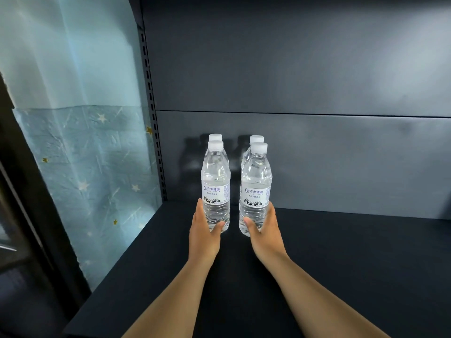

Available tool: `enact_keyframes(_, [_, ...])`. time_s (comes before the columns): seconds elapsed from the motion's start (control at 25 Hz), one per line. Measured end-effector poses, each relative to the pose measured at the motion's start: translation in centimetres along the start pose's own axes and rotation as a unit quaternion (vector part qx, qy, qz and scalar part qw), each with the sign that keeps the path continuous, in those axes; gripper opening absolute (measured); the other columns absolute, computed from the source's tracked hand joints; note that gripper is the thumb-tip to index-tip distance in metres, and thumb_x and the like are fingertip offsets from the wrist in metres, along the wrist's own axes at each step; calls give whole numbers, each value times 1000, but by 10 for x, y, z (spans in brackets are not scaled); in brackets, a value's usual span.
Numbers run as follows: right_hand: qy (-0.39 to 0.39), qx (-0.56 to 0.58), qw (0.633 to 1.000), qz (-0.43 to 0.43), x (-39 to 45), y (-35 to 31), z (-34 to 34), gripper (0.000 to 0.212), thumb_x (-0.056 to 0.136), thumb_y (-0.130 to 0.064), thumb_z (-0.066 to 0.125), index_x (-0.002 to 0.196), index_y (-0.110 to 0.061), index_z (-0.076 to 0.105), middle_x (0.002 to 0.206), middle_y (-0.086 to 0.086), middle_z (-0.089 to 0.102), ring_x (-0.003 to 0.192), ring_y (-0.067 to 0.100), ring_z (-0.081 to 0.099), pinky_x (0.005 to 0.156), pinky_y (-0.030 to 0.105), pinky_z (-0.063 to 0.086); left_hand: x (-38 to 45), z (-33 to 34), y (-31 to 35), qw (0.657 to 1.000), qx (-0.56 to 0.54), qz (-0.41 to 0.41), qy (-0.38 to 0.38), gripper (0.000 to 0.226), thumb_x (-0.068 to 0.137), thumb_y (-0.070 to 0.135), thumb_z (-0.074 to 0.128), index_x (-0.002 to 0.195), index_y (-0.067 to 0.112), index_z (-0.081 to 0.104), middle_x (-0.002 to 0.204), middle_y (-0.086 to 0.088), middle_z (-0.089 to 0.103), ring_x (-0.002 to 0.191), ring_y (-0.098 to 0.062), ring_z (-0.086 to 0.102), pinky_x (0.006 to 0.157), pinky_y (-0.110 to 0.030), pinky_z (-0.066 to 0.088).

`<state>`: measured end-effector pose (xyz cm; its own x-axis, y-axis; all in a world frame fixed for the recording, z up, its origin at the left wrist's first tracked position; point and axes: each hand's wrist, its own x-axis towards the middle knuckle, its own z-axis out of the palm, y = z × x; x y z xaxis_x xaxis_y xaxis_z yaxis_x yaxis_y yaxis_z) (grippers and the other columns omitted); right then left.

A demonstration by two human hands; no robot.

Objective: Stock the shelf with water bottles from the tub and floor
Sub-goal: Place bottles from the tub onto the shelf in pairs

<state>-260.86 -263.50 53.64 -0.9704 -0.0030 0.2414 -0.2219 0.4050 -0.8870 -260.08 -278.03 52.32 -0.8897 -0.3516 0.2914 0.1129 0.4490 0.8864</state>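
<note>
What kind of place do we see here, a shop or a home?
Probably a shop or a mock-up of one. The dark metal shelf has a slotted upright as on retail racking, and four identical labelled water bottles stand in two neat rows. The left hand and right hand each hold a front bottle.

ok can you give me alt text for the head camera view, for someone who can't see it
Two bare hands each grip a clear water bottle standing upright on a dark shelf: the left hand holds the front left bottle, the right hand the front right bottle. Two more white-capped bottles stand directly behind them, near the shelf's left end, beside pale blue star-patterned wallpaper.
</note>
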Motion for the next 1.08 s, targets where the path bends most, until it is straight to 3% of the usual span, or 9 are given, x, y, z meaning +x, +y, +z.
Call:
enact_keyframes(0.16, [1, -39, 999, 21, 1, 1, 4, 79, 94, -38, 50, 151, -21, -2, 145, 3, 21, 131, 20, 37, 102, 32, 35, 1, 1, 0, 1000, 7, 1, -12, 82, 89, 15, 61, 151, 24, 8, 150, 2, 32, 137, -15, 33, 108, -28, 28])
enact_keyframes(0.4, [12, -34, 999, 27, 3, 2, 3, 76, 91, -38, 55, 149, -17, 11, 141, 2, 29, 130, 17, 36, 101, 30, 35, 0, 2, 2, 1000, 13, -2, -15, 83, 91, 15, 58, 151, 23, 2, 154, 4, 24, 140, -14, 28, 102, -20, 21])
enact_keyframes(0.6, [26, 30, 998, 58, -12, -8, -11, 83, 90, -35, 60, 151, -16, 6, 152, 1, 17, 139, 17, 27, 107, 31, 30, 2, 0, 0, 1000, 22, 2, -17, 82, 90, 21, 59, 151, 26, 4, 152, 1, 31, 138, -19, 33, 111, -35, 29])
enact_keyframes(0.8, [59, -104, 993, -3, -58, 20, -128, 75, 87, -37, 62, 148, -20, 22, 150, -1, 22, 141, 17, 24, 113, 30, 22, -6, -7, 11, 999, 27, -31, -7, 85, 90, 26, 59, 151, 21, 0, 157, -4, 20, 143, -23, 22, 117, -40, 20])
enact_keyframes(0.88, [52, -159, 986, -4, -79, 31, -189, 72, 86, -39, 63, 146, -21, 27, 148, 0, 31, 140, 17, 24, 111, 28, 22, -20, -14, 16, 993, 111, -13, -26, 84, 91, 32, 57, 151, 16, 0, 159, -9, 7, 146, -23, 7, 119, -38, 11])
enact_keyframes(0.96, [19, -217, 976, 11, -103, 35, -243, 74, 84, -44, 63, 146, -24, 27, 147, 0, 34, 140, 19, 22, 111, 33, 24, -51, -28, 33, 968, 237, 23, -78, 81, 92, 42, 52, 151, 15, 4, 159, -11, -1, 147, -24, -1, 119, -38, 7])
enact_keyframes(1.08, [-41, -260, 964, 23, -142, 32, -300, 79, 82, -50, 63, 147, -28, 23, 149, -2, 26, 143, 19, 12, 112, 40, 24, -120, -52, 75, 876, 443, 113, -154, 80, 89, 56, 45, 151, 24, 6, 159, -5, -6, 147, -21, -5, 119, -41, 6])
